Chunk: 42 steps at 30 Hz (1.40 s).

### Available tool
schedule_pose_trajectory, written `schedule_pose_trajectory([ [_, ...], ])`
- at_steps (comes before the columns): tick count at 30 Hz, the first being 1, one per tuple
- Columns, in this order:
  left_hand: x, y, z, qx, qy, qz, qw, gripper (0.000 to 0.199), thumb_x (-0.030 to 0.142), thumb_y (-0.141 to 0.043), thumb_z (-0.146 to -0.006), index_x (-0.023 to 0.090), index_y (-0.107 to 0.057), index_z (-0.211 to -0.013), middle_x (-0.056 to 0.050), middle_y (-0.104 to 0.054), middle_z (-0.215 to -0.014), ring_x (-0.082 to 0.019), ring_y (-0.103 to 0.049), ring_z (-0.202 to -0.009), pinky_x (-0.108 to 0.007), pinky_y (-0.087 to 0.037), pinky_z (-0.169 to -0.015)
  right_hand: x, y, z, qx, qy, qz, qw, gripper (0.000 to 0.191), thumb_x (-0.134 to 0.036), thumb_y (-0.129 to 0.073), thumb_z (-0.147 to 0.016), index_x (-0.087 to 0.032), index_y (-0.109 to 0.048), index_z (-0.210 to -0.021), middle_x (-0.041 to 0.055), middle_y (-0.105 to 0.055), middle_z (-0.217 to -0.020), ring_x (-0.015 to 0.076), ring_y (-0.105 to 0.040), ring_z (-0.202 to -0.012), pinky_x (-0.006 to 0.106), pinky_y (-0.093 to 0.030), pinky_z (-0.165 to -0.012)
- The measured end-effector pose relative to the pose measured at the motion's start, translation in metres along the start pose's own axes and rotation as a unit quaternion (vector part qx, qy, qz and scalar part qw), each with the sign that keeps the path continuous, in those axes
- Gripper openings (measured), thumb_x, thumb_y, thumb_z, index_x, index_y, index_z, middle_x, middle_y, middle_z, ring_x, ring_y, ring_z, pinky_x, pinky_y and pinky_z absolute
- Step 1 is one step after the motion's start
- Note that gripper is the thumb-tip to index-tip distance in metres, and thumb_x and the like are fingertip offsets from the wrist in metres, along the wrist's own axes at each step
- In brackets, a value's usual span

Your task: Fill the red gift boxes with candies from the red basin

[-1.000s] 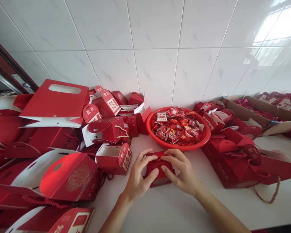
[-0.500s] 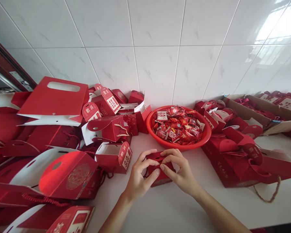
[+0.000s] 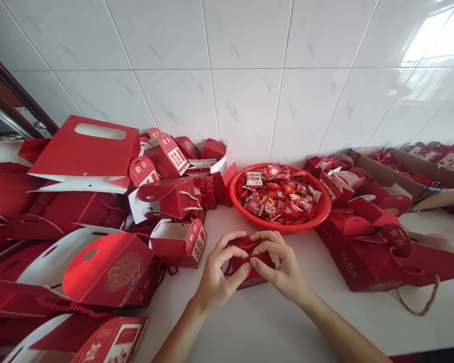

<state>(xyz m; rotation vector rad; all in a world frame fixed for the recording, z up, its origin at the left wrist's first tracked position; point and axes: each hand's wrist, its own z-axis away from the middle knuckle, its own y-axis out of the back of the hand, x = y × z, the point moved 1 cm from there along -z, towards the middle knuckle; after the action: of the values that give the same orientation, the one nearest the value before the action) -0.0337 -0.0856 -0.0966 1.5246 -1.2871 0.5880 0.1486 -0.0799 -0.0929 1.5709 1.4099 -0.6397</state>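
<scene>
Left hand and right hand pinch the top of a small red box on the desk, lower center of the frame, its flaps apparently drawn together, not yet fastened; open boxes at left remain unclosed.

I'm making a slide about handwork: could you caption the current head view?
Left hand and right hand meet atop a small red box, near a red basket of wrapped packets.

Single view, head-worn; faces forward and down over the counter from its near side; close range, both forearms cut by bottom edge; tiled wall across upper part.
</scene>
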Motion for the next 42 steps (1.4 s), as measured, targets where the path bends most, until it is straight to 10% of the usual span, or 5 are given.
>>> schedule_pose_trajectory([
  [29, 0.004, -0.009, -0.001, 0.045, 0.005, 0.018, 0.999, 0.013, 0.026, -0.064, -0.088, 0.023, -0.076, -0.083, -0.008, -0.067, -0.125, -0.025, -0.063, -0.121, -0.039, -0.052, -0.102, -0.002, -0.002, 0.0, 0.001, -0.073, -0.094, 0.993, 0.008, -0.019, -0.06, -0.079, -0.023, -0.067, -0.077, 0.0083, -0.069, -0.117, 0.0259, -0.061, -0.112, 0.041, -0.046, -0.096],
  [42, 0.011, -0.019, -0.003, 0.118, 0.011, -0.038, 0.992, 0.014, 0.018, -0.062, -0.078, 0.021, -0.067, -0.065, -0.007, -0.07, -0.12, -0.024, -0.068, -0.11, -0.036, -0.055, -0.094, -0.003, -0.005, 0.003, -0.003, 0.003, -0.017, 1.0, 0.016, -0.011, -0.055, -0.077, -0.023, -0.066, -0.081, 0.0084, -0.068, -0.117, 0.0256, -0.061, -0.111, 0.041, -0.048, -0.094],
])
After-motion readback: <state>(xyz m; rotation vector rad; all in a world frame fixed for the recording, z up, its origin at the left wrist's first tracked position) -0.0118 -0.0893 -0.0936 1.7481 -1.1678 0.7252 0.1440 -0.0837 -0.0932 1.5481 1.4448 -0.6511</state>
